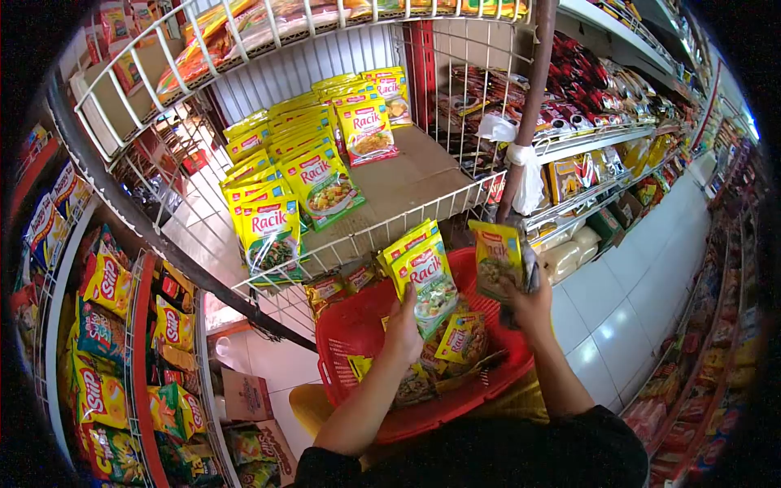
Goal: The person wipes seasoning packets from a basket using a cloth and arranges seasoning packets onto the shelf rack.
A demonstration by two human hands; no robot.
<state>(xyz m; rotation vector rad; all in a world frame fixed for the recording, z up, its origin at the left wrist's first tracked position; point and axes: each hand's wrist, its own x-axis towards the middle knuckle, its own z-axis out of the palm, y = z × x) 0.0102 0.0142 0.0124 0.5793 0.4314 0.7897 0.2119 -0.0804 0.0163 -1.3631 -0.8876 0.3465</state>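
My left hand (403, 332) is closed on a few yellow-and-green Racik seasoning packets (425, 281), held upright above the red basket (342, 333). To its right, my right hand (527, 302) grips another seasoning packet (496, 250), its front blurred. A greyish cloth (531, 268) is also in that hand, bunched beside the packet. More seasoning packets (461, 337) lie inside the basket on my lap. Ahead on the wire rack's cardboard-lined shelf (407, 183), yellow Racik packets (325, 183) stand in rows toward the left and back.
A white wire rim (382, 236) runs along the shelf's front, with a brown post (529, 106) at its right corner. Snack bags (102, 390) hang on racks at the left. Stocked shelves (602, 146) line the right, beside the tiled aisle (626, 301).
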